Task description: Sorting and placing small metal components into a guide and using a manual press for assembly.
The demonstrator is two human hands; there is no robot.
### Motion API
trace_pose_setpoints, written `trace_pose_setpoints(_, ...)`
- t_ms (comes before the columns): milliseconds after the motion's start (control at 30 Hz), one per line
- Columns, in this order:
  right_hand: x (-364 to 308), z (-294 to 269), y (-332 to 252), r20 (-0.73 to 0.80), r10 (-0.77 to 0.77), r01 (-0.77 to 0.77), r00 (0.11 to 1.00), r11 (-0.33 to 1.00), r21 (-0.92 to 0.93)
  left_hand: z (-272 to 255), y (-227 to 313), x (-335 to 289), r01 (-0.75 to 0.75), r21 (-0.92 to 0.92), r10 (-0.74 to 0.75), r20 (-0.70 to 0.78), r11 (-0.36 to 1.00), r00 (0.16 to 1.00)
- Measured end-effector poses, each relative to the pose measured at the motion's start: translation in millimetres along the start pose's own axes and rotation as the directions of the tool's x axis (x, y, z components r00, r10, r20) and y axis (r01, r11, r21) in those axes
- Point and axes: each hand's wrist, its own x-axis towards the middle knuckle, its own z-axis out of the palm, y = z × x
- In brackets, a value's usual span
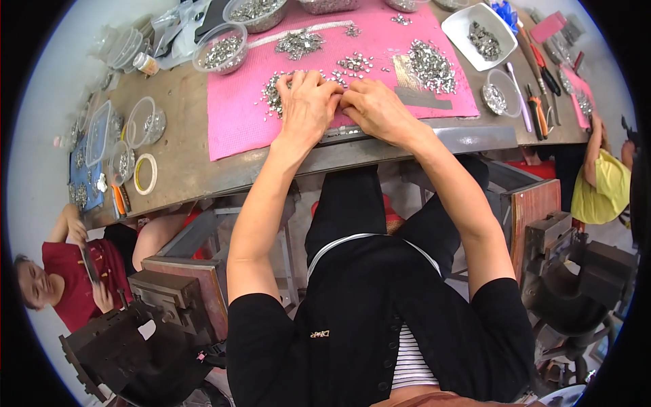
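Note:
My left hand (306, 102) and my right hand (378, 110) meet over the near part of a pink mat (234, 132). Both have bent fingers, with thumbs and fingertips pinched close together; whatever they hold is too small or hidden to name. Just below them, a metal strip (342, 132) with small shiny bits lies along the table's front edge. Partly behind my left hand is a pile of small silvery metal pieces (272, 91). A flat grey bar (424, 99) lies right of my right hand, below a larger heap of metal pieces (432, 66).
Clear tubs of metal parts (222, 49) stand at the back left, a white dish (479, 37) at the back right. Pliers (538, 115) lie on the right, a tape roll (145, 173) on the left. One person in red (85, 271) sits left, another in yellow (602, 186) right.

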Motion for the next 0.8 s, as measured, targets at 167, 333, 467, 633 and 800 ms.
trace_pose_setpoints(167, -11, -24, -13, 0.086, 0.235, -0.249, 0.968, 0.940, 0.234, 4, -2, 1, -0.029, 0.014, 0.029, 0.029, 0.999, 0.999)
trace_pose_setpoints(333, -35, -27, -24, -0.072, 0.202, -0.173, 0.977, 0.941, 0.289, 8, -2, 4, -0.057, 0.049, 0.054, 0.049, 0.997, 0.997)
trace_pose_setpoints(467, -41, -21, -32, -0.157, 0.116, -0.086, 0.981, 0.979, 0.185, 12, -3, 6, -0.058, 0.086, 0.054, 0.049, 0.995, 0.997)
trace_pose_setpoints(633, -44, -13, -32, -0.213, 0.067, -0.049, 0.975, 0.995, 0.090, 10, -2, 7, -0.062, 0.079, 0.059, 0.035, 0.995, 0.998)
trace_pose_setpoints(800, -45, -12, -36, -0.235, -0.015, 0.005, 0.972, 0.999, -0.042, 5, -2, 7, -0.064, 0.036, 0.064, 0.022, 0.997, 0.998)
